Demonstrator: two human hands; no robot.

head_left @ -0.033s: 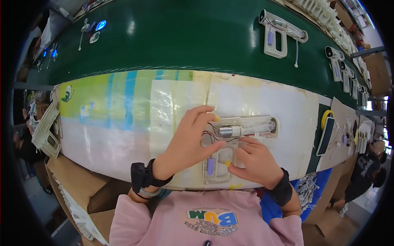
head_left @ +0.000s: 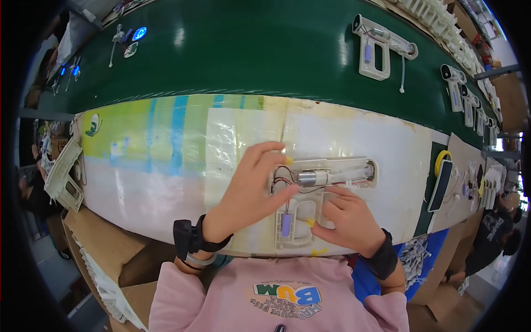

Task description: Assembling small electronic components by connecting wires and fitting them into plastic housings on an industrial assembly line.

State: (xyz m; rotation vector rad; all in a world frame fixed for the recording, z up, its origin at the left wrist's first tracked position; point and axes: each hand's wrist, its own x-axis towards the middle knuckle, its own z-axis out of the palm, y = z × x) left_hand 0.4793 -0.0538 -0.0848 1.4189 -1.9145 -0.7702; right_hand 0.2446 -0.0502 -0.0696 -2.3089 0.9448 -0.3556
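On the work surface before me lies a cream plastic housing half [head_left: 334, 164], shaped like a gun with a loop handle. In its barrel sit a silver cylindrical motor [head_left: 314, 177] and thin red and black wires [head_left: 283, 176]. A purple battery cell [head_left: 286, 224] lies in the handle. My left hand [head_left: 246, 185] is open over the barrel's left end, index finger at the upper edge and thumb by the motor and wires. My right hand [head_left: 348, 218] is closed on the housing's lower side, fingertips by the barrel, thumb near the handle opening. Yellow covers show on some fingertips.
Another fitted housing half [head_left: 373, 67] lies on the green table [head_left: 265, 50], with several more at far right. Small lit blue parts [head_left: 140, 34] are at far left. A housing piece [head_left: 63, 177] stands at the left edge. Yellow tape [head_left: 442, 160] and a dark flat device [head_left: 440, 185] lie right.
The whole view has shifted slightly. My left thumb has moved a little up and left, closer to the motor's end. My right hand stays at the housing.
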